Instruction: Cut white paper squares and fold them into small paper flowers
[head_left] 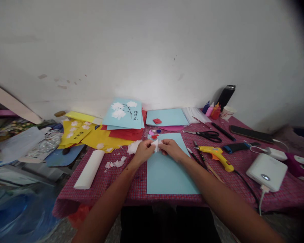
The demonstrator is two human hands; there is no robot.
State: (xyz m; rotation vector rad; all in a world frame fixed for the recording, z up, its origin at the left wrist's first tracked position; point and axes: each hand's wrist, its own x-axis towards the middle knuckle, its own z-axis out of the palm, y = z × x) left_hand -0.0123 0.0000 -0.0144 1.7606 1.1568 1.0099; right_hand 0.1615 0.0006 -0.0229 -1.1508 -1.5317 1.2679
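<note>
Left hand (pixel 143 151) and right hand (pixel 170 149), each grip closed, pinch white paper (pixel 155 145), probably tissue, above a blue sheet (pixel 167 177).

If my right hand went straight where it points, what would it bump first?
Past the white paper it pinches, your right hand would probably meet your left hand; depth is hard to judge.

A sheet (pixel 168 177) is lying at the surface's (pixel 107 180) front edge, between a roll (pixel 89 170) leftward and glue gun (pixel 215 153) rightward; a flask (pixel 225 97) is standing near the back-right corner.
</note>
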